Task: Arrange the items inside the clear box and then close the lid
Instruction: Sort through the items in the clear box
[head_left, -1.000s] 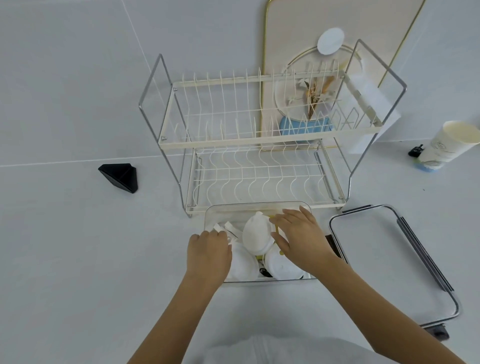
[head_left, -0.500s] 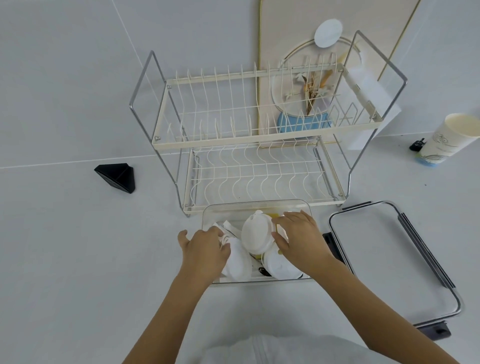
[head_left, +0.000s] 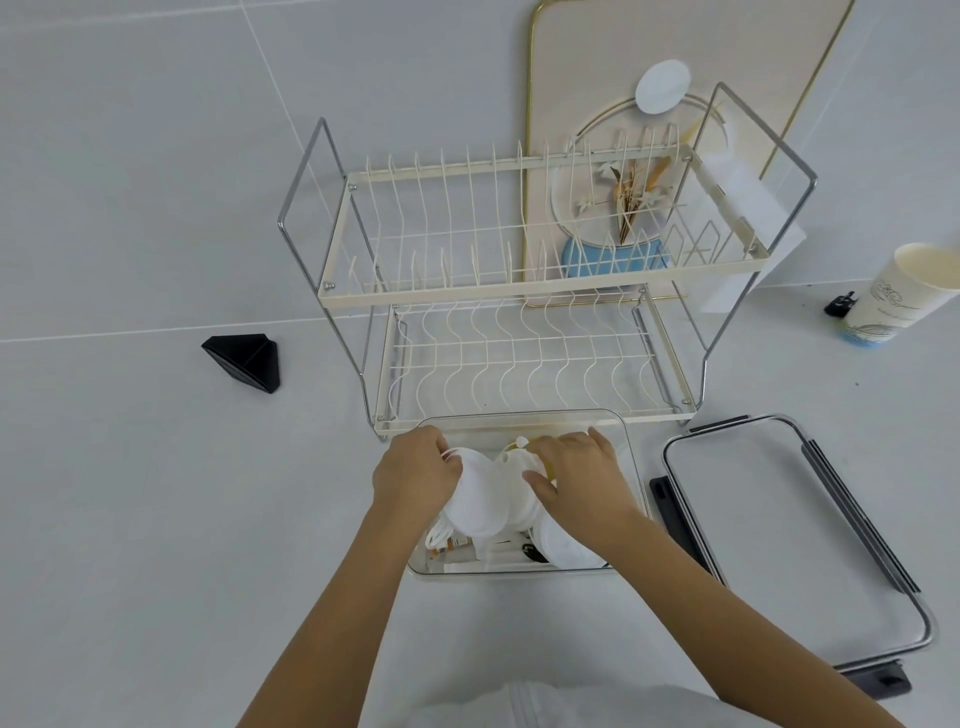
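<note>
A clear box (head_left: 631, 457) sits on the white surface just in front of the dish rack, with several white rounded items and small bits inside. My left hand (head_left: 415, 475) grips a white dome-shaped item (head_left: 478, 499) at the box's left side. Over the middle of the box, my right hand (head_left: 576, 480) holds another white item (head_left: 511, 467) with a yellowish part beside it. A third white item (head_left: 563, 551) lies at the front right of the box, partly under my right wrist. The clear lid (head_left: 769, 540) with grey clasps lies flat to the right of the box.
A two-tier cream wire dish rack (head_left: 519, 291) stands right behind the box. A black triangular object (head_left: 244, 358) lies to the left. A paper cup (head_left: 898, 296) lies tipped at the far right. A framed board (head_left: 675, 62) leans behind the rack.
My left hand has moved farther into the box and lifted the white dome-shaped item toward the middle. My right hand has stayed on the centre item, shifting slightly.
</note>
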